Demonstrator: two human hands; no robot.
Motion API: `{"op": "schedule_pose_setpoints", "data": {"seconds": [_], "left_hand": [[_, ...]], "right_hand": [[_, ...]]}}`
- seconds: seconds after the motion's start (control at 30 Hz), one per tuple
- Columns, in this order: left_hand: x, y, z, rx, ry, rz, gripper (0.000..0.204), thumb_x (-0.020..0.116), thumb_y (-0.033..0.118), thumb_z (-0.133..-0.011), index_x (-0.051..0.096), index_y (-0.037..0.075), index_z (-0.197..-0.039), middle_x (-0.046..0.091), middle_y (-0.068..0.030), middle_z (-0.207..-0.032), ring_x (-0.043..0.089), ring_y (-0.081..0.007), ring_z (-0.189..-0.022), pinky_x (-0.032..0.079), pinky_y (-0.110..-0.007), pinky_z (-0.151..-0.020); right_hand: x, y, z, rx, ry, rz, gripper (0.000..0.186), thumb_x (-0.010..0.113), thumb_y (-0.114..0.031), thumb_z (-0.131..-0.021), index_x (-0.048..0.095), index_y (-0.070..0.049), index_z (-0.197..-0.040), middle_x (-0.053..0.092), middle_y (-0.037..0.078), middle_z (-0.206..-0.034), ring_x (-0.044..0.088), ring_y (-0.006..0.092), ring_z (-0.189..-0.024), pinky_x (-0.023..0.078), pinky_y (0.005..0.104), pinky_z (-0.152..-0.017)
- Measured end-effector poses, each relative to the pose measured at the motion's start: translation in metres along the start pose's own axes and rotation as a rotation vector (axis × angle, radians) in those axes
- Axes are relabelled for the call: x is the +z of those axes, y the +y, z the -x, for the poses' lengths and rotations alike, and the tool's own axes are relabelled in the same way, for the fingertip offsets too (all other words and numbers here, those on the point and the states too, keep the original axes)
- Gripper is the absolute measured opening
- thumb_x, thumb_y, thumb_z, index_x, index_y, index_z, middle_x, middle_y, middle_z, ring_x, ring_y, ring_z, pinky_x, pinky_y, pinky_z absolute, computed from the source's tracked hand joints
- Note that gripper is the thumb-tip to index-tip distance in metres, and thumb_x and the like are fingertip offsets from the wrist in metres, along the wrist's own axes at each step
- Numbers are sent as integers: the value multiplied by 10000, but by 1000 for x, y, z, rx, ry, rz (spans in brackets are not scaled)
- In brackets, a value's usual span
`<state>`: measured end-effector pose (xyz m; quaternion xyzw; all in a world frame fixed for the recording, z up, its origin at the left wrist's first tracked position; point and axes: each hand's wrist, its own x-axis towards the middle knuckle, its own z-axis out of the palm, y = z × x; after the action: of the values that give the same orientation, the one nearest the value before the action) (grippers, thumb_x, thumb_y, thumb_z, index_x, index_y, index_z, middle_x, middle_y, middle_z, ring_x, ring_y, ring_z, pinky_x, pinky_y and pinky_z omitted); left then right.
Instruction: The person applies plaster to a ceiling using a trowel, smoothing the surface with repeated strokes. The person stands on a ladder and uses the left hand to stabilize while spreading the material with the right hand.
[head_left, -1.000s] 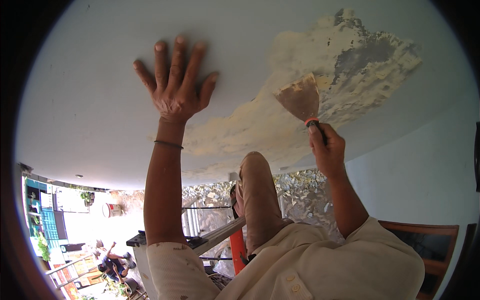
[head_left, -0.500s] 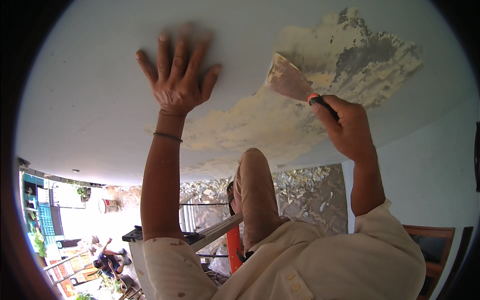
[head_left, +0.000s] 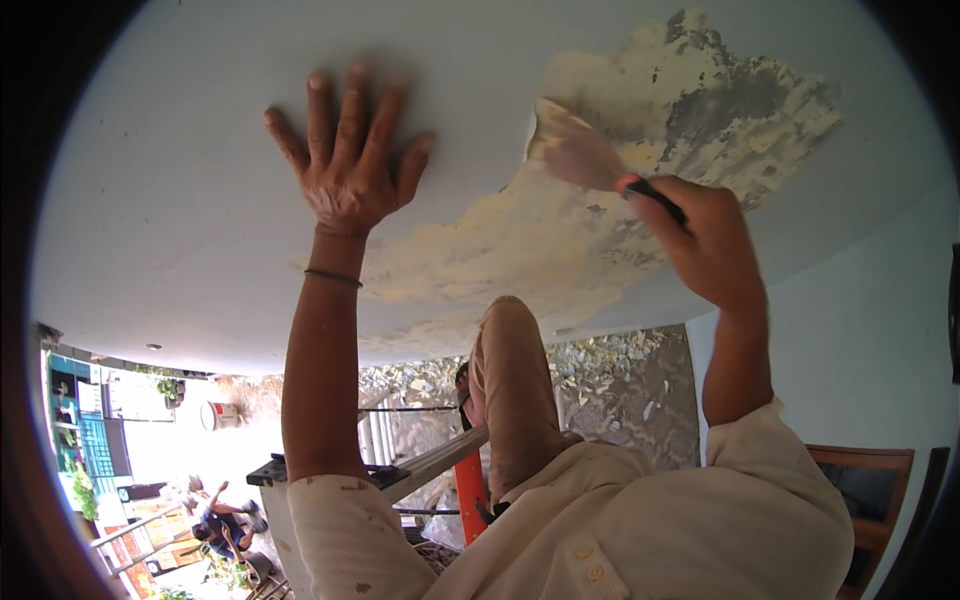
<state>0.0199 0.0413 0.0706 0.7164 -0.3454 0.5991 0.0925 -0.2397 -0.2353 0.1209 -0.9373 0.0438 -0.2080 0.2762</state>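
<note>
My right hand (head_left: pixel 708 240) is wrapped round the black handle of a putty knife (head_left: pixel 585 155) with a red collar. Its wide blade lies against the edge of a stripped patch (head_left: pixel 500 235) on the pale ceiling (head_left: pixel 200 220), where yellowish and grey layers show; the blade is slightly blurred. To the left, my left hand (head_left: pixel 347 170) presses on the painted surface with fingers spread and nothing in it. A dark band circles that wrist.
Below me stands a ladder (head_left: pixel 430 465) with an orange part (head_left: pixel 470 495); my bent knee (head_left: pixel 508 330) is beside it. Paint flakes (head_left: pixel 620 365) litter the floor. Lower left, a person (head_left: pixel 222 525) sits outdoors near a white bucket (head_left: pixel 218 415). A wooden frame (head_left: pixel 880 480) is at right.
The putty knife's blade has shifted slightly left along the patch's edge, and my right hand has turned a little with it. My left hand stays spread on the surface.
</note>
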Motion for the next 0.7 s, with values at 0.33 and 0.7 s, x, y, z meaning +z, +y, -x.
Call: {"op": "schedule_pose_setpoints", "data": {"seconds": [0.33,0.7], "left_hand": [[2,0,0,-1,23,18,547,592,621,-985,695,281,-1400,563,-39,-1572,337,-331,-1572,17,-685,-1278],[3,-1,2,3,34,15,472,534,523,-1049,670,289,-1435,538,-32,-1596,317,-317,-1583,6,-660,-1291]], "right_hand": [[3,1,-1,0,-10,-35,252,705,-225,-1019,721,22,-973,490,63,-608,376,103,-567,343,318,-511],[4,-9,-9,-24,3,9,257,699,-234,-1023,733,19,-992,478,50,-595,384,95,-561,336,316,-508]]}}
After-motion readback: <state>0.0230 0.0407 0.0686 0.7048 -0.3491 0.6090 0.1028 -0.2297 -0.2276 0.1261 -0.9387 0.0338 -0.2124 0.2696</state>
